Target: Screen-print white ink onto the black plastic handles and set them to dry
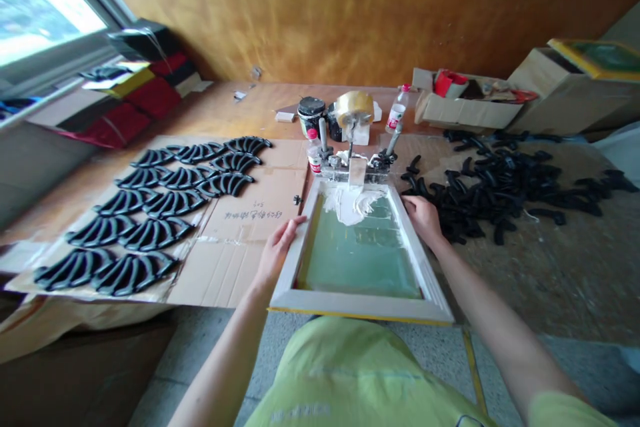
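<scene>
A screen printing frame with pale rails and green mesh lies in front of me, its near edge jutting past the table. My left hand grips its left rail, fingers around the edge. On the right rail my right hand is closed near the far corner, its fingertips partly hidden. Thick white paste is smeared across the far end of the mesh. A flat pale scraper stands in the paste. Behind it, a metal clamp with upright posts meets the frame's far end.
Several rows of curved black pieces lie on cardboard at left. A loose pile of black pieces covers the right side. Behind the clamp are a roll of tape, a black tub and a bottle. An open carton stands back right.
</scene>
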`<state>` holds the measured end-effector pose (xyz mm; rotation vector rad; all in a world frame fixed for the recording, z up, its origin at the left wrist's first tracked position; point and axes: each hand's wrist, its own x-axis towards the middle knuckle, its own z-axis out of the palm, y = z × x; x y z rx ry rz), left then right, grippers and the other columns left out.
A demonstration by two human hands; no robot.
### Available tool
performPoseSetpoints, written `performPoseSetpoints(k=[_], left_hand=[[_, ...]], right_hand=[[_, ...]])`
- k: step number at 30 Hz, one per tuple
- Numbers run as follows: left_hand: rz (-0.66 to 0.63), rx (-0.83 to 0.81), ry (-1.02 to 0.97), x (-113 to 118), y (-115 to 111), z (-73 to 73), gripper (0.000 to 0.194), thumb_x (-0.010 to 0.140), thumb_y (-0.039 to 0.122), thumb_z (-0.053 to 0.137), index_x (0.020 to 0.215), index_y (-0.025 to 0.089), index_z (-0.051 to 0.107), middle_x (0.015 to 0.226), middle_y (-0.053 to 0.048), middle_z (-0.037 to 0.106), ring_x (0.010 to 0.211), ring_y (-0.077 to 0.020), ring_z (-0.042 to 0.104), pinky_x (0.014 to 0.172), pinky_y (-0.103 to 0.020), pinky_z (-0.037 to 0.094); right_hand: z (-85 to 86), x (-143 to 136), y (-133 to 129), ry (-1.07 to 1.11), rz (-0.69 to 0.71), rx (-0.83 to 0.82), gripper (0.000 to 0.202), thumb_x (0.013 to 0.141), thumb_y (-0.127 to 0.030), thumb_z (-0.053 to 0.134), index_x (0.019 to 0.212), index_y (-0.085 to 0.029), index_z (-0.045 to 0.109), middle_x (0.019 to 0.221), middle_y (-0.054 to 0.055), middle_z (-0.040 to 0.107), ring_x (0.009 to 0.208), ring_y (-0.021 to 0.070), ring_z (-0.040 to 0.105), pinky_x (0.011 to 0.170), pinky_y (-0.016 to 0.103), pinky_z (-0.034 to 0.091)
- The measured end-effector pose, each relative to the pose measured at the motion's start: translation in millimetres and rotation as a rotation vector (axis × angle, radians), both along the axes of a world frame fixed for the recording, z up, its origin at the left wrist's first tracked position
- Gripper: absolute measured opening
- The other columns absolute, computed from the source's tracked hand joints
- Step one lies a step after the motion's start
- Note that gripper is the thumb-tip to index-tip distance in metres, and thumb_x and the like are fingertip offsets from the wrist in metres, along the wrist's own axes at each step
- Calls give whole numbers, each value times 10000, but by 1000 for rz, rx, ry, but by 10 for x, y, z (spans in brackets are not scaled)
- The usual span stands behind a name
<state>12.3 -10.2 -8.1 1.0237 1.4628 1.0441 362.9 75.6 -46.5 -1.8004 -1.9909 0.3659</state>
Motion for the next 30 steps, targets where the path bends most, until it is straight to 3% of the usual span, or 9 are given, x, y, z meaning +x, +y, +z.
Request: performPoseSetpoints(k=[2,5,9,12,18,20,24,28,30], left_hand=[[-36,-87,-53,-14,-75,-275,653,786,600,577,1300,196,560,828,-26,661,638,-147,572,547,-233,437],[-28,-110,-5,21,-102,-632,729,769,548,618,1401,224,453,783,-7,653,616,-141,570,551,-234,439],[-35,-96,37,46,-82,-866,702,786,540,595,1397,223,458,765,-1,646,629,-140,576,565,-233,439],[-44,-103,22,35,-77,-908,691,788,538,593,1383,210,469,793,-8,655,650,-142,587,580,-235,452],[-12,-129,3,35,-79,-887,709,759,548,623,1365,203,494,791,-12,663,650,-152,601,561,-238,452],[-14,-127,-27,34,-82,-884,714,758,547,629,1367,202,487,798,-13,666,647,-148,601,558,-234,452],[-16,-112,-64,22,-90,-901,715,763,555,629,1371,214,472,790,-7,665,612,-131,589,533,-220,440],[-5,-126,-37,26,-94,-868,733,753,572,637,1372,216,473,759,-5,662,566,-122,568,492,-208,416],[-1,-139,-52,28,-95,-785,750,741,573,650,1375,215,471,773,-9,668,569,-123,570,496,-209,421]], right_hand=[[113,-98,206,23,-5,139,385,896,-225,450,1255,-154,570,1206,151,582,1061,272,565,936,437,450],[221,-499,492,-21,182,313,507,800,-218,631,1293,-167,523,1284,145,525,1165,285,496,992,426,413],[181,-963,622,-215,339,121,203,806,-157,610,1009,-153,627,978,121,647,974,257,559,866,359,444],[83,-1016,436,-282,407,49,113,815,-109,541,863,-150,634,879,111,654,887,236,571,803,329,435],[118,-795,4,-198,838,88,181,761,-39,524,824,-169,634,834,69,642,858,207,562,775,302,424],[153,-788,9,-174,826,74,143,771,-61,545,791,-177,627,791,52,631,811,196,560,742,292,426],[64,-841,-36,-186,652,204,187,789,-38,504,831,-161,639,841,81,634,881,219,557,767,314,442],[-39,-833,-159,-131,750,242,202,826,-69,507,918,-170,655,888,81,652,924,221,569,823,335,466],[12,-857,-60,-73,677,209,167,847,-144,566,978,-195,656,908,62,668,895,210,591,805,324,477]])
